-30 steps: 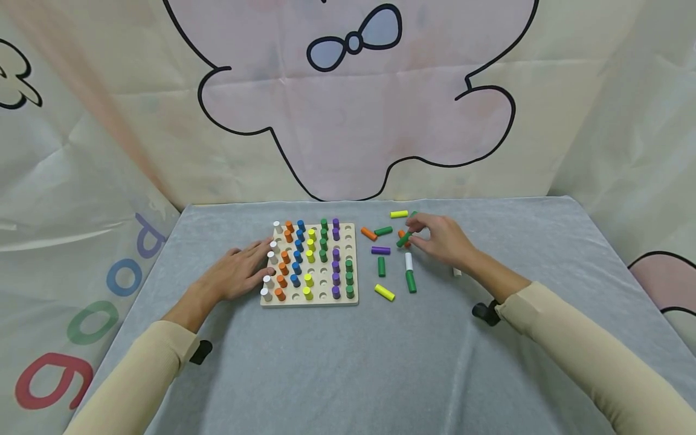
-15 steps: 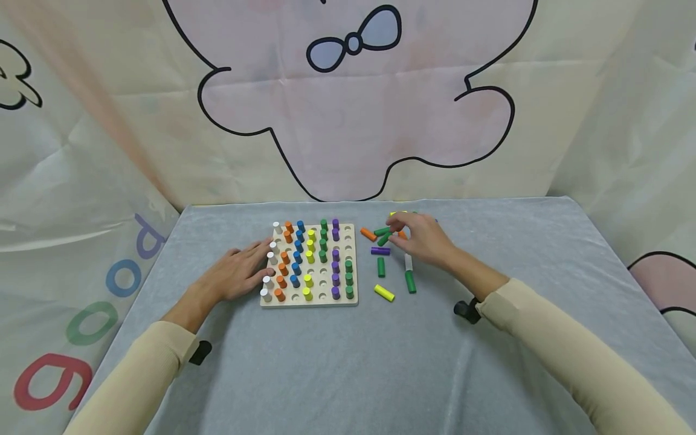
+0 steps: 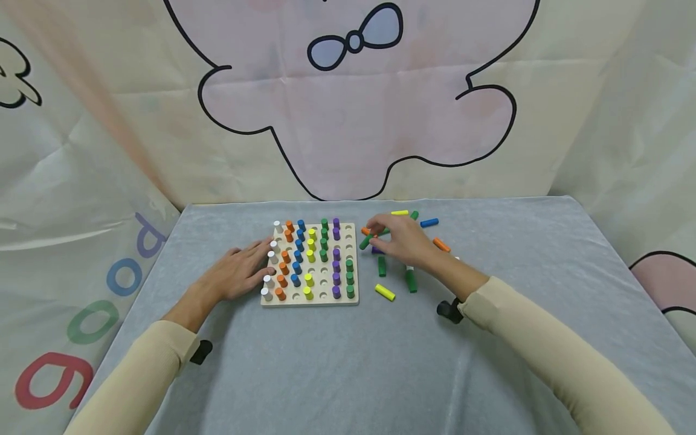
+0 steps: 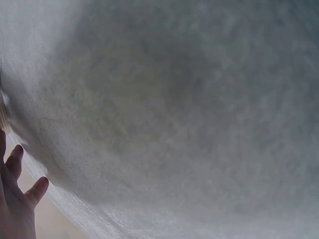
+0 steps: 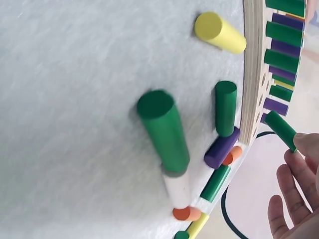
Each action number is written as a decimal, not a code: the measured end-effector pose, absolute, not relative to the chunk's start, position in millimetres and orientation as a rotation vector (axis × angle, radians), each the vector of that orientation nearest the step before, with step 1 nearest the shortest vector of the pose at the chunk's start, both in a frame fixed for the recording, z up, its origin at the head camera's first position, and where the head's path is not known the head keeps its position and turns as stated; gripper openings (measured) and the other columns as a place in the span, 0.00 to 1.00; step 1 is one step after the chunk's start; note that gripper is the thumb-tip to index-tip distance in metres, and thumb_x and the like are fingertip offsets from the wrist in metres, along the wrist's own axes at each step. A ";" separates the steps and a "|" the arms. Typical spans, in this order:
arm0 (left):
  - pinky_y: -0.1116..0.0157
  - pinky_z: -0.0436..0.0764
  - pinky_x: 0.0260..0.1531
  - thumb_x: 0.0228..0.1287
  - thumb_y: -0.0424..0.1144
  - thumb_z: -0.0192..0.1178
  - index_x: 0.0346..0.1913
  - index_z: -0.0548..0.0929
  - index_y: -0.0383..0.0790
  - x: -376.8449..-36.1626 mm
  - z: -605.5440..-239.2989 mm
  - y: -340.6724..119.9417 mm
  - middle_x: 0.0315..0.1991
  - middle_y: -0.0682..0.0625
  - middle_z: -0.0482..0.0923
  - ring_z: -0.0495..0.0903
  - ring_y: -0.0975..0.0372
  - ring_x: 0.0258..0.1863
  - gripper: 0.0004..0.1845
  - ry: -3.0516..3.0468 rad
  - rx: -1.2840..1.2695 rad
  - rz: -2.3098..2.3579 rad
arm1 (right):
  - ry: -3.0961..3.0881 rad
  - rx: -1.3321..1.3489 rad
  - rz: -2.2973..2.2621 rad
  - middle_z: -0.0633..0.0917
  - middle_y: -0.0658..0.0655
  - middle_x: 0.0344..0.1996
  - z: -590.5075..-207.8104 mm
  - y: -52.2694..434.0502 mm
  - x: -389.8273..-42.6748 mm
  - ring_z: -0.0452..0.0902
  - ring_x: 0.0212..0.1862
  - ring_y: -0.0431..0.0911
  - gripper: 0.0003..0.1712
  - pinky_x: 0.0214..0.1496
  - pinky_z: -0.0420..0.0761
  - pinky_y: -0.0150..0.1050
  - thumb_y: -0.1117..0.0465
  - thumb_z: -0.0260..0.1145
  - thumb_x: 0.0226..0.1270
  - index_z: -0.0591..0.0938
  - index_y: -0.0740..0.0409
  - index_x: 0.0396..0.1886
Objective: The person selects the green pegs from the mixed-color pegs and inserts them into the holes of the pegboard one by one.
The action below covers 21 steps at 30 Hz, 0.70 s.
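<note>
Head view: my left hand (image 3: 239, 273) lies flat, fingers straight, on the grey felt tablecloth (image 3: 337, 362), fingertips touching the left edge of the square wooden pegboard (image 3: 353, 299) filled with coloured pegs. My right hand (image 3: 399, 241) pinches a green wooden peg (image 3: 365, 242), held tilted just off the board's right edge. A loose yellow cylinder peg (image 3: 384, 292) lies nearby.

Left wrist view: only cloth and my loose, uncurled fingers (image 4: 15, 199).

Right wrist view: fingertips (image 5: 306, 144) clamp the green peg (image 5: 280, 130) beside the board (image 5: 251, 74); a thick green peg (image 5: 164, 132) lies on the cloth.
</note>
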<state>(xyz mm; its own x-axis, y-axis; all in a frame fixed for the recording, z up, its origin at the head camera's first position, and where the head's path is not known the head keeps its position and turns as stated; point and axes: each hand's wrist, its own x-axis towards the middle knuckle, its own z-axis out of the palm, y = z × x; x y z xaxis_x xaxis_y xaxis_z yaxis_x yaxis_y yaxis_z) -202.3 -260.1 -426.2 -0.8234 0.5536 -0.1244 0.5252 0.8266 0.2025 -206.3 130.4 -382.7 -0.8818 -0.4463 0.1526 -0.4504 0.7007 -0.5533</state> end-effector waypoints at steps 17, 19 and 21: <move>0.39 0.61 0.65 0.76 0.61 0.43 0.79 0.50 0.38 -201.9 -426.5 -260.5 0.77 0.39 0.54 0.62 0.45 0.73 0.41 2.827 0.838 0.234 | -2.893 0.851 0.885 0.87 0.52 0.43 -386.2 110.7 -202.2 0.82 0.48 0.48 0.18 0.51 0.80 0.44 0.62 0.72 0.65 0.83 0.60 0.54; 0.39 0.61 0.65 0.76 0.61 0.43 0.79 0.51 0.38 -202.1 -426.6 -260.7 0.77 0.39 0.53 0.62 0.45 0.73 0.41 2.824 0.836 0.234 | -2.897 0.861 0.885 0.87 0.52 0.43 -386.9 109.4 -201.7 0.82 0.48 0.49 0.18 0.51 0.80 0.44 0.62 0.72 0.65 0.83 0.60 0.53; 0.39 0.61 0.65 0.76 0.62 0.43 0.79 0.51 0.38 -202.5 -427.0 -260.7 0.78 0.40 0.53 0.61 0.45 0.73 0.41 2.823 0.831 0.232 | -2.889 0.878 0.882 0.87 0.53 0.43 -387.5 108.4 -201.4 0.82 0.48 0.49 0.18 0.51 0.80 0.45 0.63 0.72 0.65 0.83 0.60 0.53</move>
